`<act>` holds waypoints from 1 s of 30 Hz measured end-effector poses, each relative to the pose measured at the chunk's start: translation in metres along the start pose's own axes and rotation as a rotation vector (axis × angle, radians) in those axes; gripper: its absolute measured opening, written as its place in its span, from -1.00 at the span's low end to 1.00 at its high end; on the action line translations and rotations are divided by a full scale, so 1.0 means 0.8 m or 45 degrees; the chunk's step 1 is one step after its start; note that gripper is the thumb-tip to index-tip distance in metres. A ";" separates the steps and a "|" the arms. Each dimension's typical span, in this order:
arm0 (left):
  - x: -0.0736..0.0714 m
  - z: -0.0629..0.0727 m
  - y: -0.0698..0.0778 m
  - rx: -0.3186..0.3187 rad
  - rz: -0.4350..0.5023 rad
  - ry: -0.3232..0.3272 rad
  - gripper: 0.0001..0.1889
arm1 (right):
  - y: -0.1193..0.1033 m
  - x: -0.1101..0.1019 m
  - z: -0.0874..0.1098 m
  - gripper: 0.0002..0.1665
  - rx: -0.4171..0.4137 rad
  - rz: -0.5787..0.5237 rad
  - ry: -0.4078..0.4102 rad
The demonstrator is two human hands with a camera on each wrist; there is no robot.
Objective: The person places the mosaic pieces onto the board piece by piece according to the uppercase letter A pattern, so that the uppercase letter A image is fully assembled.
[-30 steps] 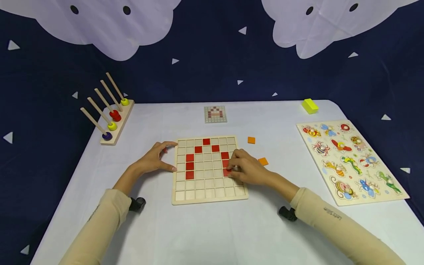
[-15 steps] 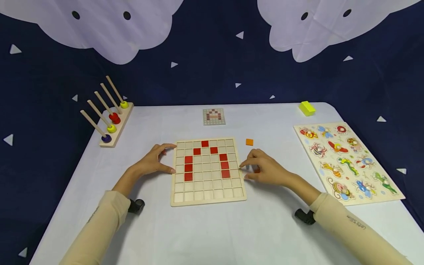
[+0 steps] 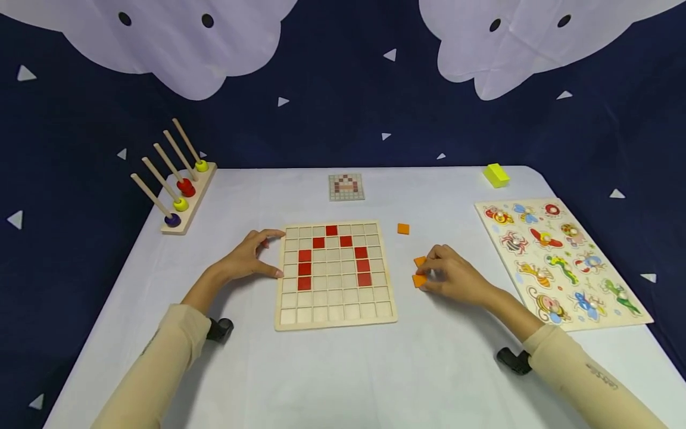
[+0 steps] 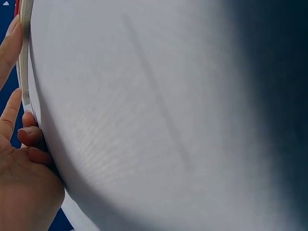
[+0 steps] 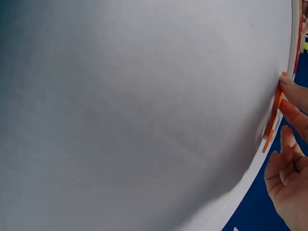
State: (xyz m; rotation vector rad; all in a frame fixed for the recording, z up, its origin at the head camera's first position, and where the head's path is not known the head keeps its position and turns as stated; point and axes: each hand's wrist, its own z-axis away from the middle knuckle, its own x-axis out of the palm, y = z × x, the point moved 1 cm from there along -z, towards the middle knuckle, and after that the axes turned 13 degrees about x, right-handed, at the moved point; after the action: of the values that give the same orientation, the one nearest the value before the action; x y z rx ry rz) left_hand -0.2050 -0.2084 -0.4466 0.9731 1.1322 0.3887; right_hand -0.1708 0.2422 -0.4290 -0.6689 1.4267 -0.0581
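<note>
A square wooden grid board (image 3: 334, 304) lies mid-table, with red tiles (image 3: 362, 266) forming an arch in its cells. My left hand (image 3: 241, 257) rests at the board's left edge, index finger and thumb spread apart along it. In the left wrist view, fingertips of the left hand (image 4: 24, 178) meet the board's side (image 4: 25, 62). Right of the board, my right hand (image 3: 452, 274) pinches an orange tile (image 3: 418, 281) between thumb and index finger, low over the table. Another orange tile (image 3: 420, 260) lies just behind these fingers. The right wrist view shows orange (image 5: 275, 108) at the fingertips.
A third orange tile (image 3: 403, 229) lies beyond the right hand. A small pattern card (image 3: 346, 187) is at the back. A peg stand with coloured beads (image 3: 187, 208) is at left, an insect puzzle board (image 3: 563, 268) at right, a yellow block (image 3: 496, 176) behind it.
My right hand has moved right, off the board's red column, to the orange tiles and now pinches one. My left hand stays at the board's edge.
</note>
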 end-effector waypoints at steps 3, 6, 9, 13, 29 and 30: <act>-0.003 -0.002 0.000 -0.001 0.000 0.001 -0.02 | -0.003 0.003 -0.002 -0.78 -0.052 0.033 0.058; -0.005 -0.002 0.000 -0.010 -0.002 0.004 -0.01 | -0.007 0.006 -0.006 -0.78 -0.098 0.060 0.092; -0.006 -0.002 -0.002 -0.013 -0.009 0.004 -0.01 | -0.013 0.007 -0.013 -0.80 -0.111 0.057 0.093; -0.007 0.000 -0.004 -0.011 -0.010 0.007 -0.01 | -0.028 0.010 -0.027 -0.80 -0.107 0.029 0.089; -0.002 0.001 -0.001 -0.002 -0.001 0.005 0.00 | -0.116 0.047 -0.078 -0.80 -0.283 -0.001 -0.021; -0.002 0.001 0.000 0.001 -0.001 0.007 0.00 | -0.120 0.048 -0.081 -0.81 -0.287 0.000 -0.022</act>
State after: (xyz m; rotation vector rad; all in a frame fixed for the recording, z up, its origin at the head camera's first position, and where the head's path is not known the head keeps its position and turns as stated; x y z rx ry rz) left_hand -0.2053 -0.2099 -0.4454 0.9725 1.1377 0.3904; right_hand -0.1900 0.1219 -0.4191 -0.8523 1.4288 0.1105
